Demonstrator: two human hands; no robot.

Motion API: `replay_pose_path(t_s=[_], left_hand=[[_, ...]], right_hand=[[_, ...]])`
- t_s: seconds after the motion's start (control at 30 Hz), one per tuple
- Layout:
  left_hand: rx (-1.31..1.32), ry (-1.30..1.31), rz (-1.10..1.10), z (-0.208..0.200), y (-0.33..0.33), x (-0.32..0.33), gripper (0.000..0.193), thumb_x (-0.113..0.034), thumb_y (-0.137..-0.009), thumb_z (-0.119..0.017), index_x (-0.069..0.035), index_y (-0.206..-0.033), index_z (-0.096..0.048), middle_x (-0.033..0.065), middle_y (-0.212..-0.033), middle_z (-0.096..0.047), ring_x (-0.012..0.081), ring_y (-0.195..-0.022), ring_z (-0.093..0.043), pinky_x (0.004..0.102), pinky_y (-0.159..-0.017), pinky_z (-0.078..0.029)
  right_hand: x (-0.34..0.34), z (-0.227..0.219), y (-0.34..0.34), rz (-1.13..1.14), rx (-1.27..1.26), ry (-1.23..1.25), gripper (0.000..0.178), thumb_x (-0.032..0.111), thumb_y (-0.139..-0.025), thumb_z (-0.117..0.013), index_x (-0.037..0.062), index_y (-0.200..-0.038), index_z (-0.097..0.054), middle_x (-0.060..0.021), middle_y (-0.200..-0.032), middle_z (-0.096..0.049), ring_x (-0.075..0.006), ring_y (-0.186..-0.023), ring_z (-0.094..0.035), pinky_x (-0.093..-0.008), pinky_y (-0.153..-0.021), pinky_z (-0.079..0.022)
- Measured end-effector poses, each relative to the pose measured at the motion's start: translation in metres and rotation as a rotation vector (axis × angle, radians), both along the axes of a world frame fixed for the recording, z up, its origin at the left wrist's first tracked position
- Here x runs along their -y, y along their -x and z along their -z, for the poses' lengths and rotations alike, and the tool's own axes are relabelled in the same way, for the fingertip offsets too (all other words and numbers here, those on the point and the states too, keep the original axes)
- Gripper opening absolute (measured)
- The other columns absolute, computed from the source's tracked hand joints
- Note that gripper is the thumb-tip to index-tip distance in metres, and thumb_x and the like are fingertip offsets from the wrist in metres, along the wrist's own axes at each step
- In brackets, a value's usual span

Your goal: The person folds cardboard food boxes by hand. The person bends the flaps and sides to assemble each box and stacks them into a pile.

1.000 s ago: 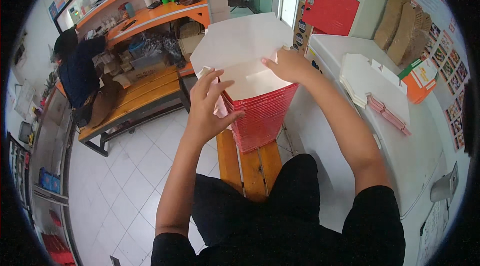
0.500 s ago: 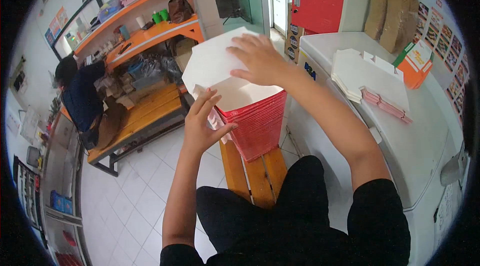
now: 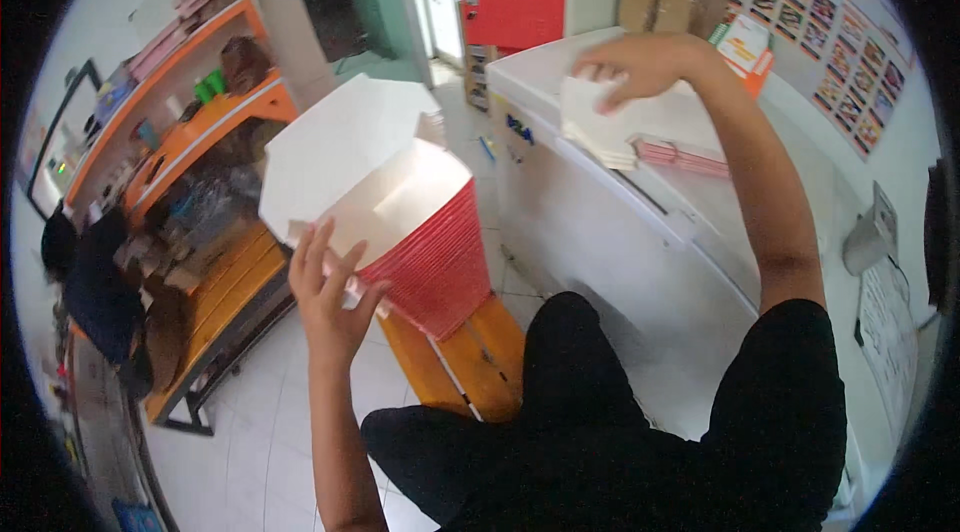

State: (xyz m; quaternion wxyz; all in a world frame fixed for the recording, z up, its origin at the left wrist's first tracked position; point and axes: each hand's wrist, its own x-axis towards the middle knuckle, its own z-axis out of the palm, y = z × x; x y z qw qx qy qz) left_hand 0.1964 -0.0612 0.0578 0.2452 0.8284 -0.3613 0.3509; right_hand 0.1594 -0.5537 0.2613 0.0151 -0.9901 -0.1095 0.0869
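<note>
White-tiled floor point(image 3: 270, 452), orange shelving unit point(image 3: 270, 97) at back left: stack of nested red cartons point(image 3: 435, 262) upright on slatted wooden counter point(image 3: 495, 337), just ahead of person's knees point(image 3: 575, 332), apparently for easy reach. Left hand point(image 3: 335, 307), fingers spread, at stack's near left corner, seemingly steadying it. Right hand point(image 3: 650, 62), fingers bent, over flat white cartons point(image 3: 600, 132) atop chest freezer point(image 3: 590, 262) (blur hides whether it grips). Raised lid point(image 3: 335, 137) leaves top carton's white interior point(image 3: 405, 187) exposed.
</note>
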Motion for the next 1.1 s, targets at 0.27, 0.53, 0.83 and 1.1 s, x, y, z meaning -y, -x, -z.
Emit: replay_pose_path(t_s=[0.27,0.53,0.83,1.1], left_hand=[[0.173,0.103,0.075,-0.009,0.02,0.029,0.063,-0.051,-0.089,-0.08,-0.012,-0.135,-0.063,0.0204,-0.159,-0.047,0.0433,-0.155,-0.03,0.0635,-0.123,-0.027],[-0.866,0.743,1.15,-0.048,0.092,0.066,0.054,-0.048,-0.094,-0.074,0.0,-0.116,-0.066,0.0177,-0.107,-0.073,0.0305,-0.104,-0.066,0.0493,-0.094,-0.049],[-0.759,1.523,2.218,-0.105,0.247,0.119,0.052,-0.046,-0.097,-0.074,-0.003,-0.127,-0.069,0.0117,-0.115,-0.069,0.0309,-0.095,-0.07,0.0395,-0.085,-0.056],[-0.015,0.631,0.753,-0.125,0.182,0.076,0.057,-0.047,-0.087,-0.077,-0.006,-0.125,-0.068,0.0236,-0.136,-0.057,0.0358,-0.121,-0.057,0.0442,-0.096,-0.049]], right_hand=[[0.125,0.051,0.124,0.46,-0.148,0.062,0.09,0.023,-0.069,-0.097,0.015,-0.148,-0.055,-0.0131,-0.142,-0.064,-0.03,-0.129,-0.063,-0.0434,-0.1,-0.056],[0.188,0.065,0.099,0.308,-0.246,-0.344,0.032,0.019,-0.092,-0.078,0.0024,-0.12,-0.074,-0.011,-0.117,-0.073,-0.0241,-0.107,-0.07,-0.0398,-0.092,-0.058],[0.183,-0.008,0.097,0.418,0.764,0.077,0.031,0.024,-0.111,-0.054,-0.0002,-0.129,-0.065,-0.0121,-0.119,-0.068,-0.0187,-0.109,-0.066,-0.0327,-0.097,-0.052],[-0.167,-0.007,0.093,-0.11,1.296,-0.033,0.024,0.027,-0.105,-0.06,0.0108,-0.119,-0.07,-0.0067,-0.113,-0.074,-0.0183,-0.108,-0.07,-0.0413,-0.093,-0.05]])
